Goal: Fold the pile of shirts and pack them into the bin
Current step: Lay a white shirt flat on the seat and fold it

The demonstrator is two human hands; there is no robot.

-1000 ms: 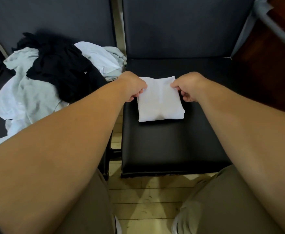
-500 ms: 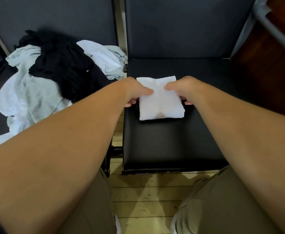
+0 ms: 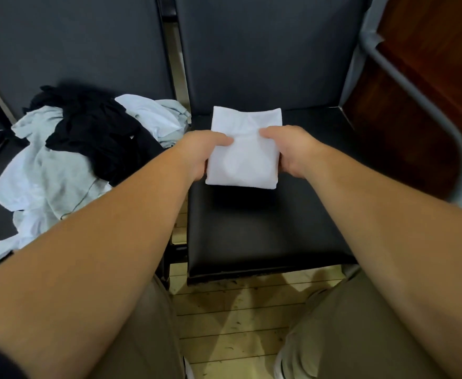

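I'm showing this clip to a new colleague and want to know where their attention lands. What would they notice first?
The folded white shirt at the centre, gripped at its sides by the left hand and right hand over the black chair seat. Next, the pile of unfolded shirts on the neighbouring seat to the left, pale ones with a black shirt crumpled on top.

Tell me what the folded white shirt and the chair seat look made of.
The folded white shirt looks like soft matte knit, probably cotton: it creases where gripped. The chair seat looks like black leather or vinyl: smooth, with a dull sheen.
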